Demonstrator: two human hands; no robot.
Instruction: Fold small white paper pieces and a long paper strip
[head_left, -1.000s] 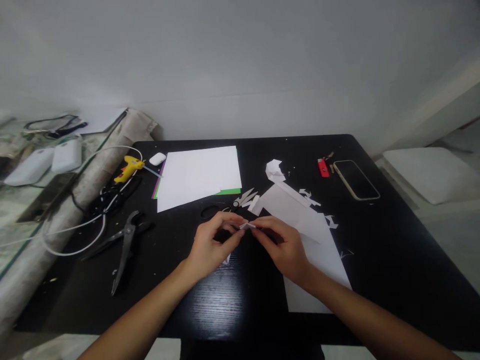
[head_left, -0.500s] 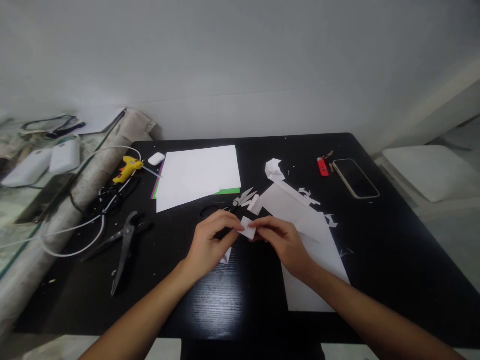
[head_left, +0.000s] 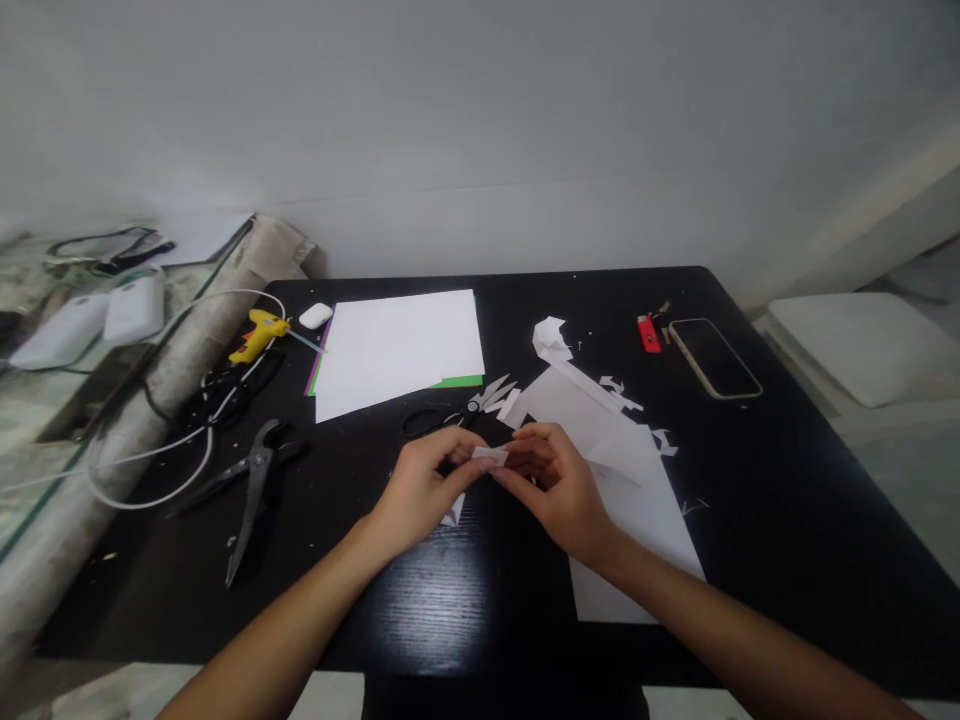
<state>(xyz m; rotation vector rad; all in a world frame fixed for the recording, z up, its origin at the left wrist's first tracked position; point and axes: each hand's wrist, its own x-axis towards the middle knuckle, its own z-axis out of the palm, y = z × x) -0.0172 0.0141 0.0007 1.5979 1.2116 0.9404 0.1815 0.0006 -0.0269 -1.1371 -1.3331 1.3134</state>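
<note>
Over the middle of the black table (head_left: 750, 500), my left hand (head_left: 420, 495) and my right hand (head_left: 559, 490) meet fingertip to fingertip. Both pinch a small folded piece of white paper (head_left: 490, 455) held just above the tabletop. A tiny white paper scrap (head_left: 453, 513) lies under my left hand. A large cut white sheet (head_left: 630, 500) lies beneath and to the right of my right hand. Scissors (head_left: 465, 410) with black handles rest just beyond my fingers.
A stack of white paper over coloured sheets (head_left: 401, 350) lies at the back. At the left are a yellow glue gun (head_left: 255, 335), an earbud case (head_left: 316, 316), black shears (head_left: 251, 480) and white cable (head_left: 150, 470). A red lighter (head_left: 647, 333), a phone (head_left: 714, 358) and paper scraps (head_left: 619, 392) lie right.
The small paper piece was opened up flat half a second ago and is now folded narrower between my fingertips. My right hand's fingers have curled in closer to my left hand.
</note>
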